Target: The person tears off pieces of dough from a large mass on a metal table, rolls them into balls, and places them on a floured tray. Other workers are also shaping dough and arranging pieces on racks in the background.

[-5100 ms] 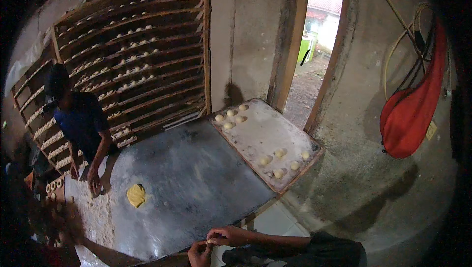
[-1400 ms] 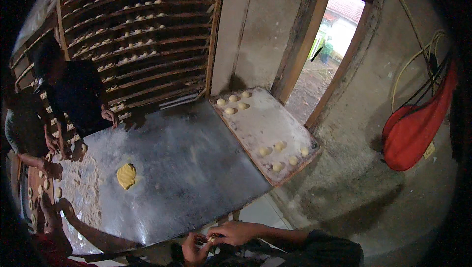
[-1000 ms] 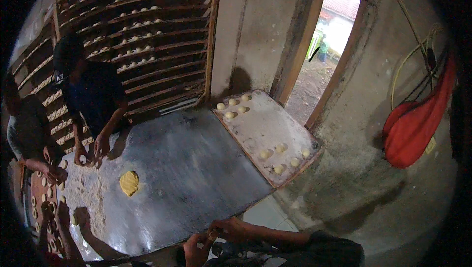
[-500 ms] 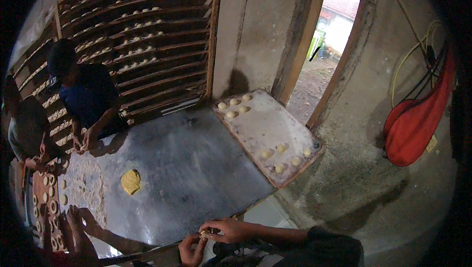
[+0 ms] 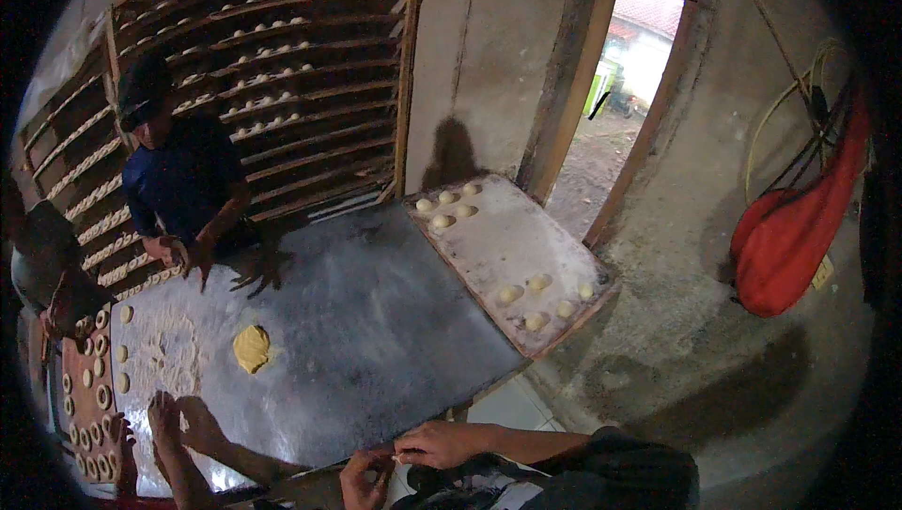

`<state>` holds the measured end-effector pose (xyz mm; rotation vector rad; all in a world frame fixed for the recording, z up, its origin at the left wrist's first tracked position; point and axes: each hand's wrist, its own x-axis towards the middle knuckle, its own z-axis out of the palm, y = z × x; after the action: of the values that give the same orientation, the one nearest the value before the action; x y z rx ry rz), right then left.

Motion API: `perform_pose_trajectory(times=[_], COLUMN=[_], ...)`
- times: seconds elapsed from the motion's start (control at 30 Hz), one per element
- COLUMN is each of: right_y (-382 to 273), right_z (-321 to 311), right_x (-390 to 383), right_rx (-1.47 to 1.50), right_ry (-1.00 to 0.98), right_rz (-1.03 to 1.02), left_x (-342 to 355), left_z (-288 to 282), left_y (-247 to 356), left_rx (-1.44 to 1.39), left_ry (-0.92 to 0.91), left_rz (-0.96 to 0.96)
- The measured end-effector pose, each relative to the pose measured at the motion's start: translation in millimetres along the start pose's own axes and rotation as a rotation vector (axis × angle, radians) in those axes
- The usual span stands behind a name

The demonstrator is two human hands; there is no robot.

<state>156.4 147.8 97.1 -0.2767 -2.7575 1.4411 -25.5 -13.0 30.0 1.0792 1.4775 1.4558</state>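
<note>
At the lower edge my left hand (image 5: pixel 368 477) and my right hand (image 5: pixel 437 444) meet beside the dark metal worktable's (image 5: pixel 376 341) near edge. Their fingers are curled close round a small pale bit, too small to make out clearly. A yellow lump of dough (image 5: pixel 251 348) lies on the table among traces of flour, up and left of my hands. Beyond the table's right seam, a floury board (image 5: pixel 498 247) bears several pale dough balls (image 5: pixel 536 320).
A co-worker in blue (image 5: pixel 183 181), another in grey (image 5: pixel 42 256) and a third's arms (image 5: pixel 164 440) work at the left, near dough rings on a wooden board (image 5: pixel 89 388). Behind stand laden racks (image 5: pixel 268 59). An open doorway (image 5: pixel 620 69) and hanging red bag (image 5: pixel 789 247) are right.
Since five seconds ago, two more co-workers have come in at the left. The one in blue now has both hands raised just over the table. My hands still meet, shifted slightly.
</note>
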Motion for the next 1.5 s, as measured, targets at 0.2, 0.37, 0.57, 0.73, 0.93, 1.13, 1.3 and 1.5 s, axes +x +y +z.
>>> perform_pose_trajectory(times=[0.2,0.37,0.57,0.73,0.93,1.13,1.3,1.5], right_y=[-19,-15,4,-3,10,6,-1,-5], right_z=[-14,8,8,0,14,11,3,8], right_x=[-10,-12,-17,-14,-18,-20,-21,-20], right_rx=[0.098,0.474,0.550,0.345,0.490,0.451,0.282,0.291], right_ry=[0.012,0.237,0.077,-0.041,-0.035,0.022,0.271,0.406], right_rz=[0.179,0.261,0.304,0.271,0.264,0.211,0.042,0.193], left_x=[6,7,1,8,2,0,5,7], left_z=[10,24,39,28,30,28,37,52], left_y=[16,51,-16,-24,-5,-17,10,48], left_rx=[0.193,0.361,0.304,0.466,0.533,0.493,0.296,0.451], left_ry=[-0.093,-0.021,0.127,0.116,0.065,0.006,0.103,0.077], left_rz=[0.235,0.208,0.256,0.552,0.451,0.400,0.268,0.299])
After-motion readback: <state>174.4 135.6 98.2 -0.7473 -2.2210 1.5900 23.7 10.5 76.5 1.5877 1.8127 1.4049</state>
